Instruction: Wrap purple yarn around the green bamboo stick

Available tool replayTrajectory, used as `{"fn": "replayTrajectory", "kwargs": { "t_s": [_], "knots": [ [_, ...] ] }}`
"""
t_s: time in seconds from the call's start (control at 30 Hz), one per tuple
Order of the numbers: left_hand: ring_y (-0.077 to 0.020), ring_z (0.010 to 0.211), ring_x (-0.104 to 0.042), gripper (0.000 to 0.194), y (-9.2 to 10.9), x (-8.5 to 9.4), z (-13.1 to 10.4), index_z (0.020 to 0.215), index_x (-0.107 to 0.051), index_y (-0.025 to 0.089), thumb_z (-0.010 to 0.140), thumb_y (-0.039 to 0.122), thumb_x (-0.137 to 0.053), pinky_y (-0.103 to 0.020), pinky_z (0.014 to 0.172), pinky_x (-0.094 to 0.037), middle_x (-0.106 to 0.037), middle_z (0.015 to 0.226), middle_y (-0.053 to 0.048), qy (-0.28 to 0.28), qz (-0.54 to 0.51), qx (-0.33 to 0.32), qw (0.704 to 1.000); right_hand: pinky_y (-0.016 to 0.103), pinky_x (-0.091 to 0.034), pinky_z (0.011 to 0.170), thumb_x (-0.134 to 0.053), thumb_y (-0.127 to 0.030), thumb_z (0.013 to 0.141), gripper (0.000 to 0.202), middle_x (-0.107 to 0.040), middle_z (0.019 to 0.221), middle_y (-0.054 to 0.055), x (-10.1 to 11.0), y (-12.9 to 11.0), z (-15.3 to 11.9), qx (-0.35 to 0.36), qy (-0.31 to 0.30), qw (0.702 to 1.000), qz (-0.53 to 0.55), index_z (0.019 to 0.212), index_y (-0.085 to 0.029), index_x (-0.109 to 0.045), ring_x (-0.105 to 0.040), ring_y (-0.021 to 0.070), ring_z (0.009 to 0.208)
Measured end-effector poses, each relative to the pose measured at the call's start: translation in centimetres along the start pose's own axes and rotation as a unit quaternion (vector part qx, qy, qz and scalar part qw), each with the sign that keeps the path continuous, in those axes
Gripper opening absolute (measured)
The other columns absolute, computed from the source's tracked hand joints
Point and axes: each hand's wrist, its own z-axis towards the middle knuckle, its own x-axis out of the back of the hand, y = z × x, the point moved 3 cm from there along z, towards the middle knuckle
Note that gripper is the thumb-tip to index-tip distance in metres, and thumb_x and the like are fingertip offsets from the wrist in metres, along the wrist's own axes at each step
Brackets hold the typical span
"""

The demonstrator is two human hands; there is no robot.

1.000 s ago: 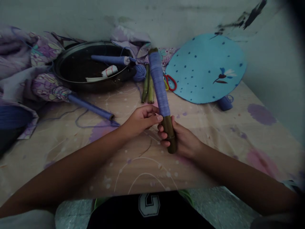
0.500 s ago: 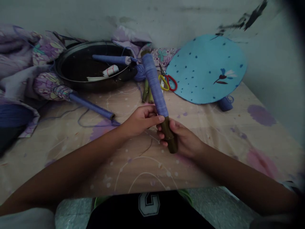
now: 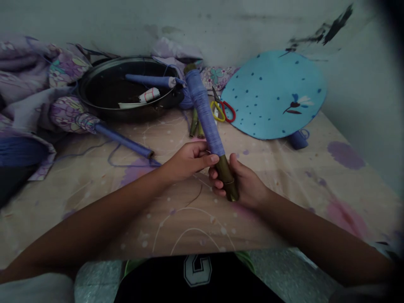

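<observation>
My right hand (image 3: 244,185) grips the bare olive-green lower end of a bamboo stick (image 3: 206,115) that is wound with blue-purple thread over most of its length. The stick leans up and away to the left, over the table. My left hand (image 3: 188,160) pinches the stick just where the thread winding ends, thumb and fingers closed on it. Both hands meet at the middle of the table covered in a pale flowered cloth (image 3: 176,219).
A dark round metal pan (image 3: 94,99) at the back left holds a thread-wound stick (image 3: 148,80) and a white roll (image 3: 149,94). Another wound stick (image 3: 123,141), bare green sticks (image 3: 195,125), red-and-yellow scissors (image 3: 223,111), a blue spotted fan (image 3: 274,94) and bunched cloth (image 3: 34,84) lie around.
The stick's top has tilted further to the left and my right hand shifted slightly. The left hand stays pinched at the thread's lower edge.
</observation>
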Motion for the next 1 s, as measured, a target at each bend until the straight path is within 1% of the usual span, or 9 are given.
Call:
{"fn": "replayTrajectory", "kwargs": {
  "t_s": [0.1, 0.17, 0.27, 0.4, 0.5, 0.6, 0.73, 0.9, 1.0],
  "knots": [
    [-0.0050, 0.052, -0.056, 0.031, -0.4, 0.1, 0.2, 0.080, -0.057, 0.011, 0.074, 0.038, -0.071, -0.014, 0.047, -0.039, -0.062, 0.061, 0.001, 0.026, -0.008, -0.009, 1.000, 0.016, -0.043, 0.043, -0.070, -0.051, 0.074, 0.037, -0.058, 0.075, -0.001, 0.1, -0.1, 0.0, 0.021, 0.006, 1.000, -0.007, 0.083, -0.017, -0.062, -0.052, 0.0070, 0.056],
    [-0.0064, 0.056, -0.058, 0.032, -0.5, 0.0, 0.2, 0.081, -0.057, 0.010, 0.073, 0.037, -0.072, -0.015, 0.052, -0.043, -0.062, 0.063, 0.000, 0.018, -0.017, -0.010, 1.000, 0.016, -0.044, 0.043, -0.071, -0.046, 0.075, 0.033, -0.059, 0.076, -0.001, 0.2, -0.1, 0.0, 0.030, 0.003, 0.999, -0.015, 0.083, -0.016, -0.061, -0.052, 0.0070, 0.056],
    [-0.0071, 0.056, -0.059, 0.032, -0.3, -0.1, 0.1, 0.083, -0.057, 0.010, 0.073, 0.037, -0.072, -0.017, 0.054, -0.045, -0.063, 0.064, 0.001, 0.007, -0.019, -0.009, 1.000, 0.016, -0.045, 0.044, -0.062, -0.047, 0.083, 0.032, -0.060, 0.074, 0.000, 0.1, 0.0, -0.1, 0.018, -0.014, 1.000, -0.009, 0.084, -0.015, -0.062, -0.053, 0.0068, 0.054],
    [-0.0053, 0.050, -0.055, 0.033, 0.2, -0.3, -0.2, 0.085, -0.057, 0.011, 0.073, 0.038, -0.072, -0.016, 0.048, -0.041, -0.058, 0.060, 0.004, 0.017, -0.004, -0.010, 1.000, 0.017, -0.047, 0.043, -0.050, -0.051, 0.090, 0.039, -0.061, 0.073, 0.001, -0.2, 0.0, -0.2, -0.015, -0.040, 0.999, -0.002, 0.090, -0.015, -0.063, -0.055, 0.0082, 0.053],
    [-0.0051, 0.048, -0.054, 0.033, 0.5, -0.5, -0.2, 0.081, -0.056, 0.011, 0.074, 0.040, -0.071, -0.015, 0.046, -0.041, -0.057, 0.057, 0.004, 0.009, 0.006, -0.009, 1.000, 0.017, -0.045, 0.040, -0.050, -0.056, 0.087, 0.042, -0.062, 0.077, 0.003, -0.3, 0.1, -0.2, -0.015, -0.043, 0.999, -0.019, 0.089, -0.016, -0.062, -0.056, 0.0089, 0.055],
    [-0.0058, 0.050, -0.056, 0.033, 0.7, -0.4, -0.1, 0.077, -0.056, 0.011, 0.073, 0.040, -0.071, -0.016, 0.048, -0.044, -0.060, 0.060, 0.002, 0.006, 0.016, -0.012, 1.000, 0.016, -0.043, 0.039, -0.057, -0.062, 0.080, 0.046, -0.060, 0.081, 0.002, -0.1, 0.1, -0.1, 0.021, -0.030, 0.999, -0.037, 0.090, -0.017, -0.061, -0.056, 0.0085, 0.056],
    [-0.0078, 0.056, -0.060, 0.032, 0.6, -0.2, 0.1, 0.077, -0.057, 0.011, 0.073, 0.039, -0.072, -0.018, 0.054, -0.048, -0.062, 0.063, 0.000, -0.001, 0.021, -0.019, 1.000, 0.016, -0.044, 0.041, -0.067, -0.053, 0.076, 0.037, -0.058, 0.078, -0.001, 0.2, 0.1, -0.1, 0.058, -0.006, 0.997, -0.050, 0.088, -0.019, -0.058, -0.055, 0.0081, 0.057],
    [-0.0069, 0.053, -0.057, 0.031, 0.3, -0.4, 0.0, 0.084, -0.056, 0.012, 0.075, 0.038, -0.070, -0.018, 0.053, -0.046, -0.058, 0.062, 0.003, -0.004, 0.009, -0.016, 1.000, 0.019, -0.045, 0.044, -0.048, -0.054, 0.089, 0.039, -0.059, 0.071, 0.001, 0.1, 0.2, -0.1, 0.008, -0.014, 1.000, -0.016, 0.085, -0.017, -0.059, -0.054, 0.0089, 0.054],
    [-0.0061, 0.052, -0.055, 0.031, 0.1, -0.3, 0.0, 0.083, -0.055, 0.012, 0.075, 0.038, -0.069, -0.017, 0.050, -0.041, -0.056, 0.062, 0.004, 0.001, 0.016, -0.012, 1.000, 0.019, -0.045, 0.044, -0.047, -0.053, 0.090, 0.037, -0.058, 0.069, 0.001, 0.0, 0.3, -0.2, -0.009, -0.015, 1.000, -0.007, 0.086, -0.018, -0.060, -0.053, 0.0090, 0.053]
  ]
}}
